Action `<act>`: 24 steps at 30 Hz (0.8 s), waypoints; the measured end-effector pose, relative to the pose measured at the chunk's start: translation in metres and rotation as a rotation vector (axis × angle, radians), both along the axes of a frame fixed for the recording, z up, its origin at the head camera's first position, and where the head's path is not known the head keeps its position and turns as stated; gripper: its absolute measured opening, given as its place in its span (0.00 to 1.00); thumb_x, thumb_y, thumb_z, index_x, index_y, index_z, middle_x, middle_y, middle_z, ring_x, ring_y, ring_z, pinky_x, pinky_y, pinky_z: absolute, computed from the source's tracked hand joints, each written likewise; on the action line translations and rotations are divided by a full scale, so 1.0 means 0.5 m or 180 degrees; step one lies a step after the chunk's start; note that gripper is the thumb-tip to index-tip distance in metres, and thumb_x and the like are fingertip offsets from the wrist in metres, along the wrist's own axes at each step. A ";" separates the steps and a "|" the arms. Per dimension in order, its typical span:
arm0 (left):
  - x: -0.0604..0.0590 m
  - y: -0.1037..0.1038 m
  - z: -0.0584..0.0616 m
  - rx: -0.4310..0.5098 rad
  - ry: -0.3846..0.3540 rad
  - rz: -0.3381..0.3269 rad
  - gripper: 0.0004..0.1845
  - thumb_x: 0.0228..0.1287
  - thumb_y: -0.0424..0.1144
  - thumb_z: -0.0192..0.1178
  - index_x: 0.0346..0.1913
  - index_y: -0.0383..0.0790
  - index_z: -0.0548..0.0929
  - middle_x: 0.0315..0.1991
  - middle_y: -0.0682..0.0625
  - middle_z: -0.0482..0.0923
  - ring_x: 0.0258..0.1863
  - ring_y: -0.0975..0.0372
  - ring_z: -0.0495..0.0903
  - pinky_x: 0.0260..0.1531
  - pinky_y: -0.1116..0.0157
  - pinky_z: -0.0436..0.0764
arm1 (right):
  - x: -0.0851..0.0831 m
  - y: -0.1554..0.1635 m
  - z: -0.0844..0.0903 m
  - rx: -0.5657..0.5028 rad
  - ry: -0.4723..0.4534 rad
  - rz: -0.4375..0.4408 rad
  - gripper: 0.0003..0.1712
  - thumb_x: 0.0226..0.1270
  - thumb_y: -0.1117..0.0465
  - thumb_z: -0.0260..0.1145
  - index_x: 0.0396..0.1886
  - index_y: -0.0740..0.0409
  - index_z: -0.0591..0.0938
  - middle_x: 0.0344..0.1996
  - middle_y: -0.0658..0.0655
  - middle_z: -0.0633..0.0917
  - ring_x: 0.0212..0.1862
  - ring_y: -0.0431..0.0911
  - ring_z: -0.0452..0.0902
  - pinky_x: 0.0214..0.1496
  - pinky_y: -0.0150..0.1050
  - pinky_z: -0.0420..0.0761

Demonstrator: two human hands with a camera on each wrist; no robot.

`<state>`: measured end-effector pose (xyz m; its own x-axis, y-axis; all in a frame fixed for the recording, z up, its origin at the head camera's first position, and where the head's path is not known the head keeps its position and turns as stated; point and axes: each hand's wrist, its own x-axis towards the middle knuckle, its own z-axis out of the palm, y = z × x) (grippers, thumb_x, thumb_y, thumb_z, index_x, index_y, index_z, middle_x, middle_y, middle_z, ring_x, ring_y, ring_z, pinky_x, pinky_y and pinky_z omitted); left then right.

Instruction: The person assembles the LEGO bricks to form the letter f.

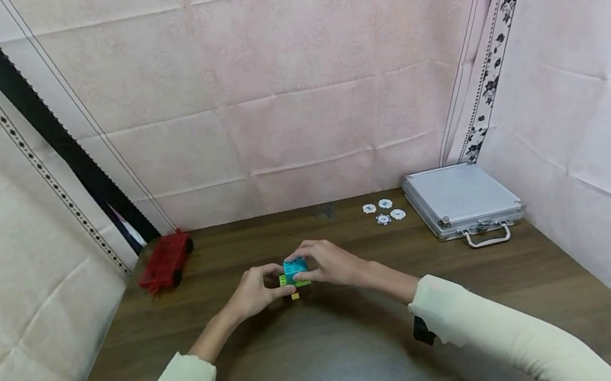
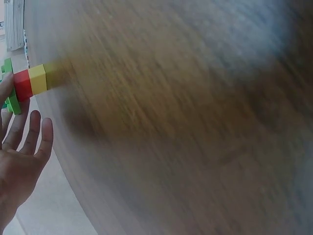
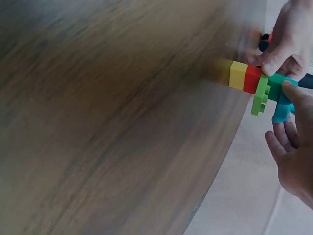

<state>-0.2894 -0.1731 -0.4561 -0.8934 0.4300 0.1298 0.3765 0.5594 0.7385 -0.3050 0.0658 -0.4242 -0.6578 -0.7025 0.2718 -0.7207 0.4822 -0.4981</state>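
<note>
While both hands meet above the middle of the desk (image 1: pixel 365 353), they hold one small stack of toy bricks (image 1: pixel 294 273) between them. The left hand (image 1: pixel 255 290) pinches its lower red and yellow part with the fingertips, and the right hand (image 1: pixel 331 262) curls over the teal brick on top. I judge it light and stiff, with smooth sides, but the joints may separate, so better to grip close to each joint. A red toy cart (image 1: pixel 165 262) stands at the far left corner.
</note>
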 end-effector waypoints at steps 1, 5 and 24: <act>0.001 -0.001 0.000 -0.0002 0.0001 -0.0004 0.19 0.65 0.45 0.74 0.55 0.42 0.86 0.47 0.52 0.85 0.48 0.59 0.82 0.50 0.57 0.84 | -0.001 0.000 -0.001 -0.0015 0.0001 0.0031 0.24 0.72 0.55 0.72 0.64 0.55 0.83 0.53 0.54 0.84 0.51 0.41 0.80 0.53 0.44 0.85; 0.003 -0.001 -0.001 0.0012 0.0007 -0.0042 0.19 0.66 0.45 0.74 0.56 0.43 0.86 0.47 0.53 0.85 0.47 0.60 0.82 0.49 0.58 0.84 | -0.005 0.006 -0.005 -0.0073 0.0017 0.0178 0.24 0.72 0.58 0.72 0.65 0.55 0.81 0.54 0.54 0.84 0.53 0.43 0.79 0.55 0.45 0.84; -0.027 0.092 0.000 0.0157 -0.0116 0.0048 0.30 0.70 0.47 0.70 0.68 0.36 0.77 0.51 0.48 0.86 0.48 0.59 0.84 0.48 0.57 0.84 | -0.038 0.094 -0.032 -0.0557 -0.0518 -0.0145 0.18 0.79 0.62 0.64 0.63 0.58 0.72 0.53 0.60 0.85 0.55 0.50 0.85 0.54 0.41 0.84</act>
<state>-0.3030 -0.1273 -0.4562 -0.9043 0.4105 0.1177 0.3407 0.5274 0.7784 -0.3239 0.1127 -0.4401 -0.7328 -0.6225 0.2747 -0.6036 0.4084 -0.6847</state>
